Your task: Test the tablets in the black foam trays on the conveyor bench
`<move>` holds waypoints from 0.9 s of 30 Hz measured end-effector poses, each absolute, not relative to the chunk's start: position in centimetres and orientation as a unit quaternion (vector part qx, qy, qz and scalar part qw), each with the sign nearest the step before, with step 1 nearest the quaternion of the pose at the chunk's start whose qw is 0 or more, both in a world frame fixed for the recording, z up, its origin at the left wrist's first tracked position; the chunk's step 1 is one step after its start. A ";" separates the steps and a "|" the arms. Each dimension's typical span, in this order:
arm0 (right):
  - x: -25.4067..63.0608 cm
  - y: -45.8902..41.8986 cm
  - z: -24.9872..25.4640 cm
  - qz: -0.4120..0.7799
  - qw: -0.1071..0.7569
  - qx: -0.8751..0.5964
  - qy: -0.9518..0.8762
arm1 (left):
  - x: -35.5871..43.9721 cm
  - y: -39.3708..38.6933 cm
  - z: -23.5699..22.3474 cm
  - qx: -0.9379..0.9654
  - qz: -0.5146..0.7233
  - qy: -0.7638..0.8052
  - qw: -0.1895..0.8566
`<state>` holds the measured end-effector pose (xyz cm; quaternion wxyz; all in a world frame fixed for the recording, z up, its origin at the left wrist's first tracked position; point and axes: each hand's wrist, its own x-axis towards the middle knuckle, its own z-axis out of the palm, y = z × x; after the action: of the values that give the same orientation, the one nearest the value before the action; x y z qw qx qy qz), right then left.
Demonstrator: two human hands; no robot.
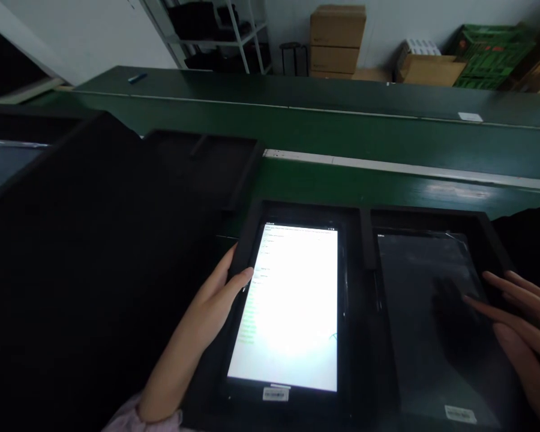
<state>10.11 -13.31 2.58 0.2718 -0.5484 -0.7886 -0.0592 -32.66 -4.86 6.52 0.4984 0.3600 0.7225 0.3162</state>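
Observation:
A tablet [296,306] with a bright white screen lies in the left recess of a black tray [365,240]. My left hand [216,300] grips the tray's left side, its thumb resting at that tablet's left edge and its other fingers partly hidden. In the right recess lies a second tablet [425,336], its screen almost wholly dark. Over the dark tablet's right side is my right hand [522,318], fingers apart and holding nothing. Its index fingertip is at the screen; contact is hard to judge. Each tablet has a white barcode label [275,394] at the bottom.
Another black tray [225,162] sits behind to the left, beside a large black surface [94,270]. A white rail [387,166] crosses the green bench [306,186]. Farther back are cardboard boxes [336,39], green crates [490,54] and a shelf rack [247,36].

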 end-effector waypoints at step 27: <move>5.6 -17.3 0.9 0.037 0.285 -0.570 -0.769 | -33.9 -11.4 1.2 0.684 0.144 0.692 0.180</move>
<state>5.56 -17.30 0.95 0.2849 -0.5705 -0.7694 0.0368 -33.87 -11.43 1.18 0.1797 0.6844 0.6917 0.1444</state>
